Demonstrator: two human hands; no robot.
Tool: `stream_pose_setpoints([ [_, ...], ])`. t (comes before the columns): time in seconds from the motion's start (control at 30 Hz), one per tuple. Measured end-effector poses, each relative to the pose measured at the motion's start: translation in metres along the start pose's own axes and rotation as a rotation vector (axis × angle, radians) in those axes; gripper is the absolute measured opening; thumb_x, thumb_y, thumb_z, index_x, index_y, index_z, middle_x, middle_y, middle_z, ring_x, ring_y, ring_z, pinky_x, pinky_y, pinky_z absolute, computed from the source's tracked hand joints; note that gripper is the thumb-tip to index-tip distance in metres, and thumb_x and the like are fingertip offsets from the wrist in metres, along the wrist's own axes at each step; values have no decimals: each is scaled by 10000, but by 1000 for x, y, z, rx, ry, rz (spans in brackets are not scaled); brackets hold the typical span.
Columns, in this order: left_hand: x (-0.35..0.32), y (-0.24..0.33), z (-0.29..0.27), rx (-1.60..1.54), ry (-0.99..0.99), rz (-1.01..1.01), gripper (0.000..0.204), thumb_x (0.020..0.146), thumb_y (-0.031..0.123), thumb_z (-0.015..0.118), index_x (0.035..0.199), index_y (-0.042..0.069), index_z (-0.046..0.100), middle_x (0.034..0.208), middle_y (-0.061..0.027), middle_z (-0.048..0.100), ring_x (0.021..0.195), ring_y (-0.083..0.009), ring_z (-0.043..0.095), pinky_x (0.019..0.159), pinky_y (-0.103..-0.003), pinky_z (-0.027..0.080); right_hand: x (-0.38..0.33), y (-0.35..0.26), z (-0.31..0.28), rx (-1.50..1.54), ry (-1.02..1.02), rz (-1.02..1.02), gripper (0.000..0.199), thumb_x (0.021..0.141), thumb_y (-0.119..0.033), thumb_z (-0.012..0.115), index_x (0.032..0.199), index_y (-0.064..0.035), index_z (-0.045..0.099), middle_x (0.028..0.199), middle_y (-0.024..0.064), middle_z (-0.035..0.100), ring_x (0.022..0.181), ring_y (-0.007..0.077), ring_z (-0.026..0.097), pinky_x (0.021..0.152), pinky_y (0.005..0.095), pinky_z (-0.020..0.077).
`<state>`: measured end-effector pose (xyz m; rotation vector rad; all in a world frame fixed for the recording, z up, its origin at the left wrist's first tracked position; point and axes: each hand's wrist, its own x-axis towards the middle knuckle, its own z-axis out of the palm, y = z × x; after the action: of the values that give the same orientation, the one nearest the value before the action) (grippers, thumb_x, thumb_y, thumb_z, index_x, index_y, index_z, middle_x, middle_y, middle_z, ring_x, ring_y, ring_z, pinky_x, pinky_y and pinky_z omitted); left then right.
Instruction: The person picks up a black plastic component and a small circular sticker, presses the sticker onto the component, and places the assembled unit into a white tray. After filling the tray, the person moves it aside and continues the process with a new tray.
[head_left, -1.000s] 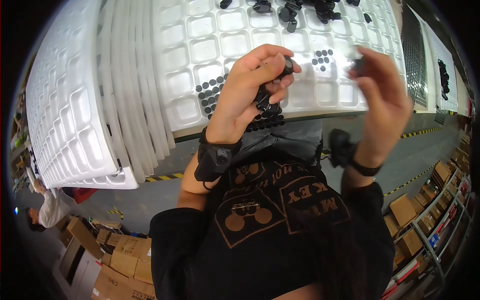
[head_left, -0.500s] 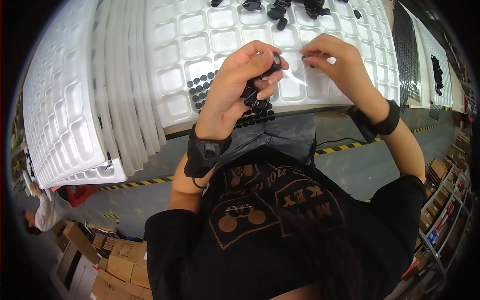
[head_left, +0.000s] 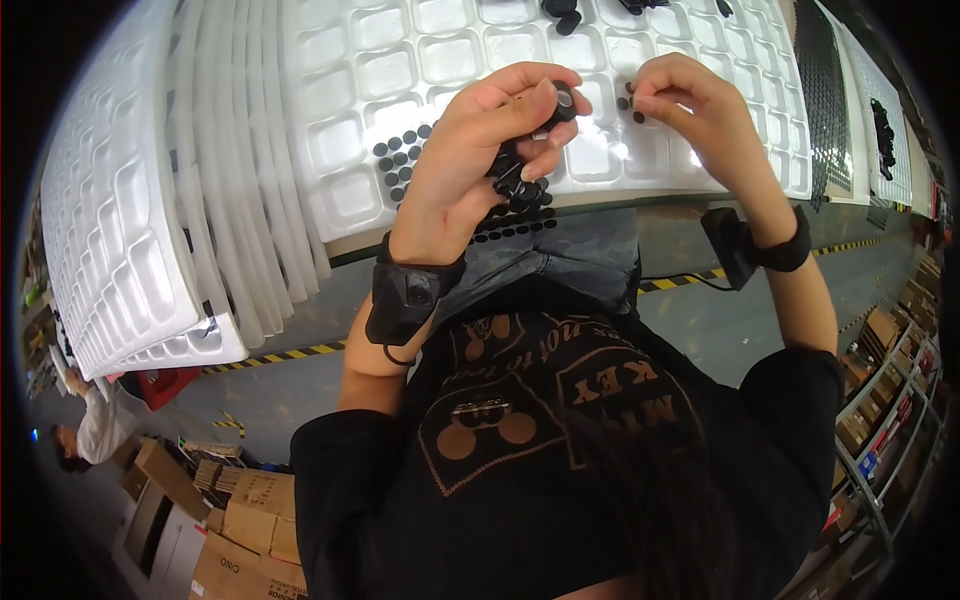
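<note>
My left hand (head_left: 470, 130) is closed around a black round-headed part (head_left: 564, 104) with a pale grey circular face, held between thumb and fingers. A bundle of black cable (head_left: 520, 188) hangs from the same hand below its palm. To the right, my right hand (head_left: 700, 105) has thumb and fingertips pressed together. Several small black discs (head_left: 638, 117) sit right at those fingertips; what exactly is in the pinch cannot be made out. Rows of similar black discs (head_left: 398, 160) lie beside and below my left hand, partly hidden by it.
Both hands are over a white moulded tray (head_left: 345, 145) with square pockets. More black cabled parts (head_left: 566, 20) lie at its far side. Upright white trays (head_left: 110, 200) stand stacked at the left. Cardboard boxes (head_left: 250, 520) and a person (head_left: 100, 425) are at lower left.
My right hand has shifted slightly right, and more small black discs now show at its fingertips. My left hand keeps its hold, a little farther right. The tray sits slightly higher in view.
</note>
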<state>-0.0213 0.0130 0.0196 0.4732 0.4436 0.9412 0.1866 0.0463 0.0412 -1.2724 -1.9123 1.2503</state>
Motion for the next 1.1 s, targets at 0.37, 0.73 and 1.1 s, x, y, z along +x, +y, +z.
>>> stream_pose_setpoints([
  [0.37,8,16,-2,-981,-12,-143,274,827,226,474,978,6,411,788,-55,460,538,-71,395,457,-148,344,-6,-2,21,-359,196,-130,109,659,16,595,743,-8,528,670,33,505,610,114,490,576,212,398],
  [0.73,20,5,31,-947,119,-261,217,827,152,471,944,-17,399,759,-41,404,534,-72,361,417,-147,339,-35,-18,46,-434,497,23,137,668,-15,597,794,-9,543,686,45,515,588,125,493,544,220,395],
  [1.1,32,-7,10,-453,-136,-222,224,859,189,409,972,-1,369,831,-56,380,551,-63,340,410,-139,320,-45,-7,46,-321,528,56,59,675,-15,589,727,-1,565,693,27,521,563,105,474,524,206,382],
])
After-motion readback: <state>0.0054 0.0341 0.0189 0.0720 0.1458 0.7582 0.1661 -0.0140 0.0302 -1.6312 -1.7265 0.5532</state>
